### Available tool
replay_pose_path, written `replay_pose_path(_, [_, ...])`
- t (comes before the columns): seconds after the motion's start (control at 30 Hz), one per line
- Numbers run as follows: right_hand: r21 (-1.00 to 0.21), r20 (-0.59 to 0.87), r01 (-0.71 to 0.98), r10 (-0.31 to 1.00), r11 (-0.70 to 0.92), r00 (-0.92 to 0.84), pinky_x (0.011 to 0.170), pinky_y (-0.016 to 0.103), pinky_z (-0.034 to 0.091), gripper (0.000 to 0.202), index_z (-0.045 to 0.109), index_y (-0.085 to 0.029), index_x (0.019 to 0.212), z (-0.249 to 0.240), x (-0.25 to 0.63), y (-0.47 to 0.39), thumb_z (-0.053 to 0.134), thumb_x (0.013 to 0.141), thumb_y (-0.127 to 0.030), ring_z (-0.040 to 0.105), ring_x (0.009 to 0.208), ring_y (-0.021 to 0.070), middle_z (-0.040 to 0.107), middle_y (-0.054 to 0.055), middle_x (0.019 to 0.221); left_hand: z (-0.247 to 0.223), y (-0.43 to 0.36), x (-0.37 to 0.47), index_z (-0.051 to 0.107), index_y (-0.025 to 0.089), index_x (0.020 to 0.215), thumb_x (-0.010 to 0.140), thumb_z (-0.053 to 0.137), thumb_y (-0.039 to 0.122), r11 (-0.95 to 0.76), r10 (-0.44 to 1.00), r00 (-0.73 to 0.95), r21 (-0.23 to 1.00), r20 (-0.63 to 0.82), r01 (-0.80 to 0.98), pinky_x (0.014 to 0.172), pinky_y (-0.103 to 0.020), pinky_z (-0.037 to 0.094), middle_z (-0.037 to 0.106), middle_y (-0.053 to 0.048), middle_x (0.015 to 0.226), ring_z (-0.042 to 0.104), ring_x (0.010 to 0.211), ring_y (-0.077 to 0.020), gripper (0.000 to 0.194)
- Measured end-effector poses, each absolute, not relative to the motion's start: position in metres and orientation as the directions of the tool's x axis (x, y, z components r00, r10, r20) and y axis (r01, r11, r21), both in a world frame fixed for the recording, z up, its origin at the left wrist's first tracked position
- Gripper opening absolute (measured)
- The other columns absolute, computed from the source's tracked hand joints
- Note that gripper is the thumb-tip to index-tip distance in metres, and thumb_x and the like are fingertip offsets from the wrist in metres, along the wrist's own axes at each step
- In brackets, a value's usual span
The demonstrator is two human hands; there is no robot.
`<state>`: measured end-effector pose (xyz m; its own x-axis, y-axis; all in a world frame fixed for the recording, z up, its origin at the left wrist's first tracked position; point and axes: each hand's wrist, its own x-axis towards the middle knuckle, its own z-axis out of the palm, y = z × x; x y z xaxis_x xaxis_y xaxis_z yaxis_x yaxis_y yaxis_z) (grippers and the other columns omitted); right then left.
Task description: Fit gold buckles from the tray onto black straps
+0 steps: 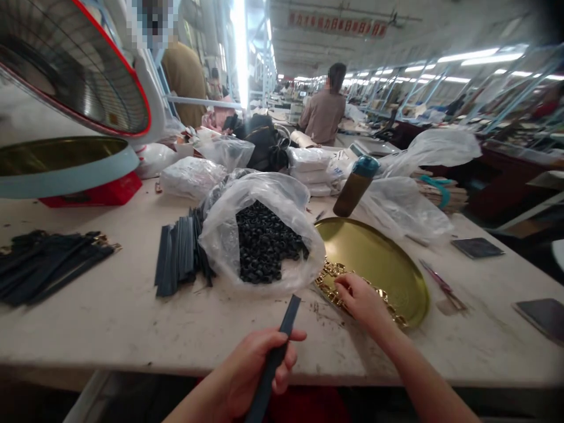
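My left hand (264, 361) holds a dark flat strap (288, 317) between thumb and fingers, its upper end pointing away from me over the table's front edge. My right hand (359, 296) is over the near left part of a round gold tray (374, 247), fingertips pinched together at a heap of small gold metal buckles (332, 270). Whether a piece is between those fingertips is too small to tell. Left of the tray an open clear plastic bag (220, 229) holds many small black loops (264, 241). A stack of dark straps (178, 252) lies beside the bag.
Straps with gold hardware (53, 261) lie at the far left, near a fan (88, 70). Behind the tray stands a bottle (356, 185). Scissors (443, 285) and dark flat pads (478, 248) are at right. Wrapped packs (194, 176) line the back; people are beyond.
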<state>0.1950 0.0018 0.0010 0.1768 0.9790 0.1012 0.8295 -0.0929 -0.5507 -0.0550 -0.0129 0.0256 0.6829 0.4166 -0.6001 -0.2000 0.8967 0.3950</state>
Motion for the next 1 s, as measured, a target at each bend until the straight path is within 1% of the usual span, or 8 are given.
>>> replay_pose_path(0.1, [-0.511, 0.083, 0.86, 0.996, 0.013, 0.034, 0.067, 0.03, 0.041, 0.019, 0.059, -0.02, 0.081, 0.008, 0.19, 0.021, 0.044, 0.083, -0.03, 0.057, 0.074, 0.019, 0.062, 0.004, 0.08, 0.03, -0.008, -0.052, 0.055, 0.007, 0.103, 0.078, 0.05, 0.021, 0.927, 0.368, 0.709, 0.295, -0.601, -0.231, 0.037, -0.013, 0.027, 0.052, 0.001, 0.06, 0.043, 0.039, -0.0035, 0.029])
replay_pose_path(0.3, [-0.463, 0.178, 0.864, 0.976, 0.198, -0.129, 0.073, 0.027, 0.042, 0.017, 0.059, -0.017, 0.087, 0.011, 0.158, 0.046, 0.043, 0.086, -0.024, 0.058, 0.079, 0.0172, 0.061, 0.005, 0.087, 0.03, -0.003, -0.052, 0.056, 0.006, 0.103, 0.08, 0.048, 0.021, 0.917, 0.396, 0.686, 0.295, -0.611, -0.268, 0.037, -0.013, 0.026, 0.052, 0.001, 0.059, 0.041, 0.039, -0.0036, 0.028])
replay_pose_path(0.43, [-0.324, 0.105, 0.929, 0.983, 0.179, -0.152, 0.079, 0.025, 0.041, 0.022, 0.058, -0.017, 0.101, 0.005, 0.148, 0.076, 0.04, 0.088, -0.019, 0.058, 0.09, 0.0173, 0.061, 0.007, 0.1, 0.025, -0.002, -0.055, 0.054, 0.008, 0.103, 0.081, 0.049, 0.024, 0.926, 0.378, 0.672, 0.253, -0.637, -0.281, 0.034, -0.013, 0.022, 0.051, 0.002, 0.059, 0.037, 0.037, -0.0026, 0.028])
replay_pose_path(0.6, [-0.211, 0.029, 0.968, 0.991, 0.137, -0.134, 0.071, 0.03, 0.041, 0.023, 0.058, -0.014, 0.104, -0.006, 0.136, 0.098, 0.046, 0.084, -0.02, 0.059, 0.086, 0.0235, 0.061, 0.012, 0.097, 0.014, -0.006, -0.061, 0.056, 0.007, 0.099, 0.083, 0.047, 0.031, 0.918, 0.377, 0.631, 0.185, -0.678, -0.35, 0.033, -0.013, 0.022, 0.05, 0.002, 0.058, 0.036, 0.036, -0.0022, 0.031])
replay_pose_path(0.67, [-0.185, 0.017, 0.974, 0.991, 0.134, -0.133, 0.068, 0.03, 0.04, 0.019, 0.059, -0.015, 0.097, -0.009, 0.133, 0.099, 0.049, 0.083, -0.022, 0.059, 0.084, 0.0244, 0.06, 0.012, 0.094, 0.012, -0.01, -0.062, 0.057, 0.008, 0.095, 0.08, 0.051, 0.026, 0.901, 0.404, 0.556, 0.212, -0.726, -0.379, 0.034, -0.011, 0.026, 0.05, 0.002, 0.059, 0.04, 0.038, -0.0019, 0.024])
replay_pose_path(0.77, [-0.175, 0.008, 0.977, 0.993, 0.12, -0.121, 0.069, 0.03, 0.04, 0.016, 0.06, -0.015, 0.091, -0.011, 0.133, 0.096, 0.049, 0.083, -0.023, 0.058, 0.084, 0.0233, 0.059, 0.012, 0.093, 0.014, -0.017, -0.063, 0.056, 0.009, 0.086, 0.075, 0.056, 0.012, 0.858, 0.491, 0.441, 0.329, -0.752, -0.393, 0.044, -0.013, 0.04, 0.055, -0.001, 0.066, 0.053, 0.05, -0.0054, 0.011])
replay_pose_path(0.87, [-0.197, -0.001, 0.974, 0.994, 0.107, -0.109, 0.073, 0.03, 0.039, 0.017, 0.059, -0.014, 0.093, -0.011, 0.133, 0.093, 0.049, 0.082, -0.021, 0.057, 0.085, 0.0228, 0.058, 0.012, 0.094, 0.021, -0.024, -0.064, 0.056, 0.009, 0.086, 0.071, 0.055, 0.003, 0.833, 0.542, 0.407, 0.405, -0.735, -0.376, 0.059, -0.02, 0.049, 0.061, -0.006, 0.081, 0.061, 0.068, -0.0117, 0.017])
replay_pose_path(1.0, [-0.283, -0.01, 0.956, 0.997, 0.076, -0.082, 0.075, 0.033, 0.039, 0.02, 0.061, -0.013, 0.094, -0.01, 0.133, 0.094, 0.049, 0.079, -0.019, 0.056, 0.084, 0.0234, 0.057, 0.013, 0.094, 0.029, -0.03, -0.068, 0.058, 0.009, 0.091, 0.069, 0.056, 0.0, 0.826, 0.556, 0.426, 0.419, -0.714, -0.376, 0.066, -0.022, 0.05, 0.06, -0.01, 0.094, 0.061, 0.08, -0.0143, 0.024])
